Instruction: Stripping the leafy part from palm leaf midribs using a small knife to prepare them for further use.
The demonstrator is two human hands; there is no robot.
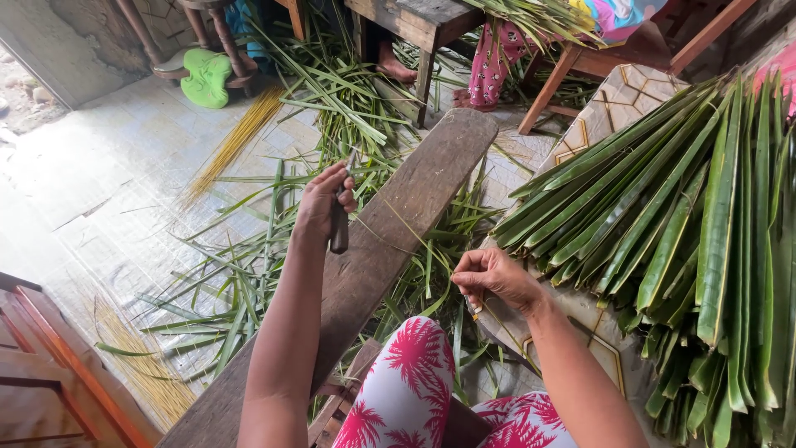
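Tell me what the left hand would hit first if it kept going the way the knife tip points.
The left hand holds a knife with its tip up and away. Straight on, it would probably first meet the loose green leaf strips heaped on the floor beyond the wooden plank; depth is unclear.

I see stacked green palm leaves (680, 224) at right, a green sandal (206, 76), yellow midrib bundles (236, 141), wooden stools (423, 25) beyond
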